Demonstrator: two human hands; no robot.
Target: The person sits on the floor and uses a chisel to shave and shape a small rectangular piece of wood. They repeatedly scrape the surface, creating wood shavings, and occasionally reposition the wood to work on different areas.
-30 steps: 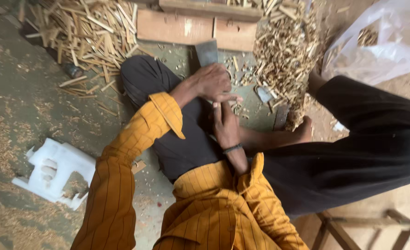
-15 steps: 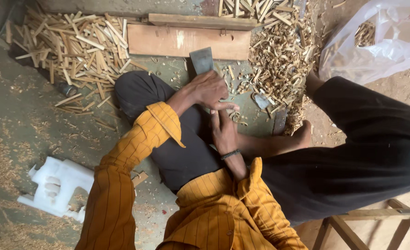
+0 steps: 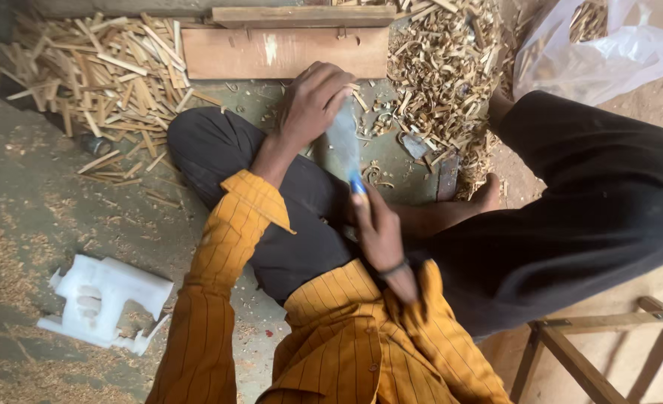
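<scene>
The left hand (image 3: 312,101) and the right hand (image 3: 380,224) both grip a blurred, flat grey blade with a blue handle end (image 3: 344,146) — pale wood shavings (image 3: 443,67) heaped just beyond them on the floor.

A woodworking shop, floor level: sawdust dusts the concrete floor (image 3: 25,202), split wooden sticks (image 3: 99,75) heap at far left, curled shavings (image 3: 443,67) pile at far right beside a flat plank (image 3: 286,52), and a wooden frame (image 3: 593,352) stands near right.
</scene>
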